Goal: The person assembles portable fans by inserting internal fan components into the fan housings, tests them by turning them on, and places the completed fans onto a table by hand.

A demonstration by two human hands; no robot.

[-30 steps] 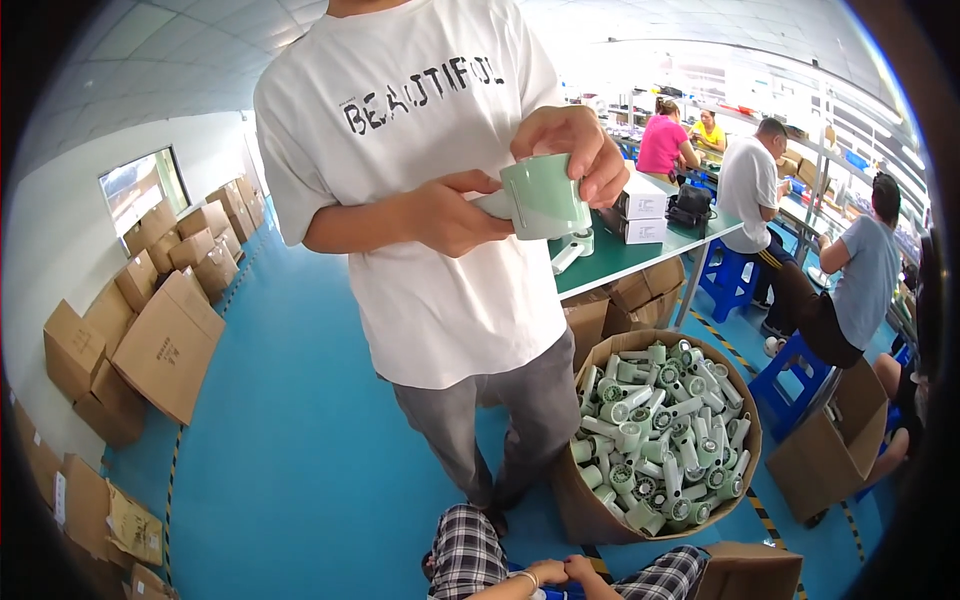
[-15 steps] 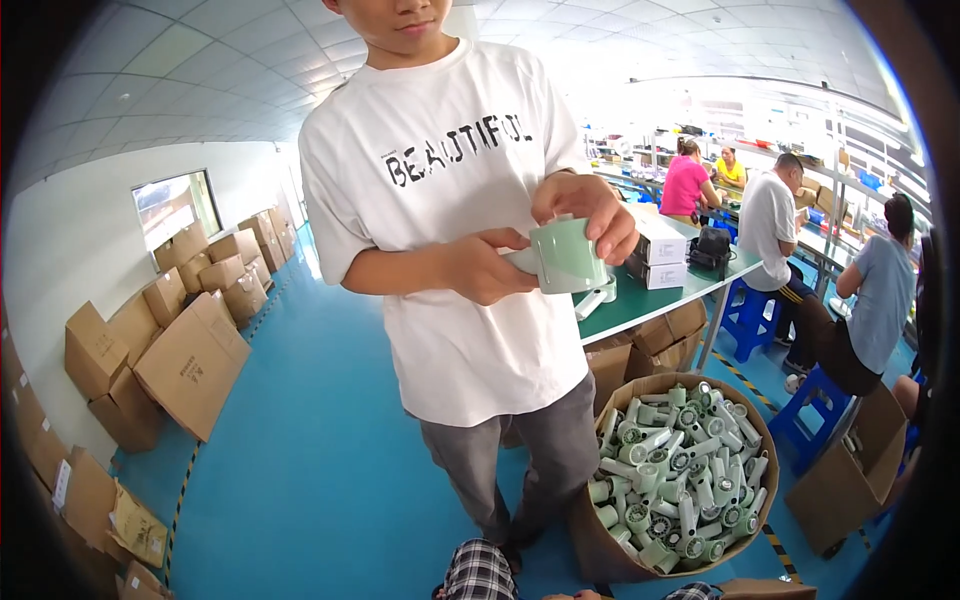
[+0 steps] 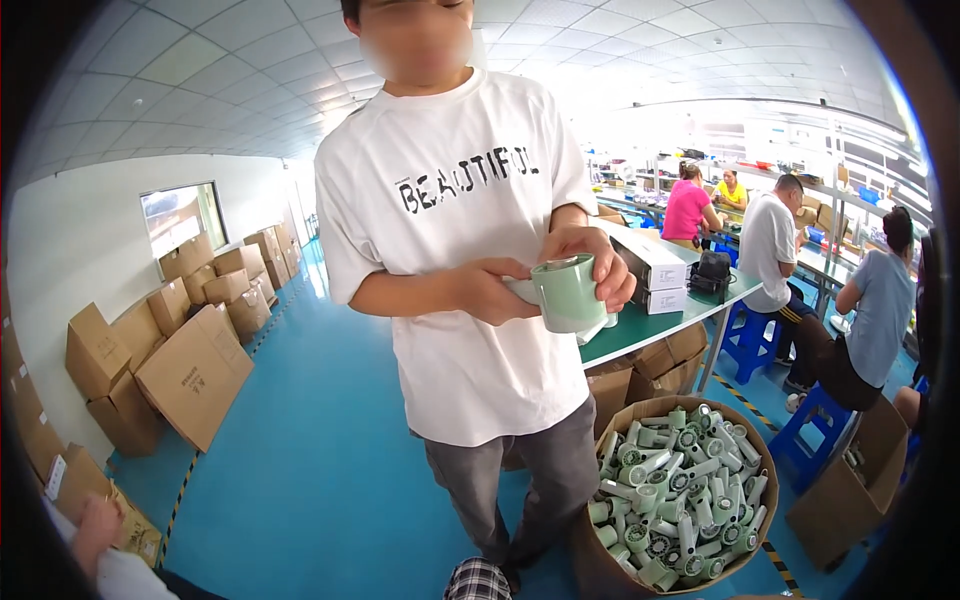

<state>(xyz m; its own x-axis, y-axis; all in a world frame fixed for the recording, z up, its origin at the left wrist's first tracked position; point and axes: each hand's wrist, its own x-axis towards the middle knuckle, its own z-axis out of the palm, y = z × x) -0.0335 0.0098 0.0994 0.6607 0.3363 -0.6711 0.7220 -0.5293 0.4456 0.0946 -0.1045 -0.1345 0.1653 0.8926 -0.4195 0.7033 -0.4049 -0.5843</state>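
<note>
Neither of my hands shows in the head view; my plaid-covered knee (image 3: 478, 580) is at the lower edge. Facing me, a person in a white T-shirt (image 3: 470, 350) holds a pale green handheld fan (image 3: 568, 295) with a round, cup-like head. That person's one hand (image 3: 500, 292) wraps its handle, and the other hand (image 3: 608, 272) grips the head's far side. At the lower left corner is a blurred bare arm (image 3: 97, 528) beside white cloth and dark cloth; it seems to belong to another person.
A large carton (image 3: 592, 575) full of pale green handheld fans stands at the facing person's feet. Behind it are a green-topped table (image 3: 625, 338), white boxes (image 3: 655, 270) and a black bag (image 3: 712, 272). People sit on blue stools (image 3: 750, 335) at right. Brown cartons (image 3: 195, 375) line the left wall.
The view has tilted up slightly. The facing person has turned the fan so its open rim shows more. A blurred arm has come in at lower left; fingers at the bottom edge are gone.
</note>
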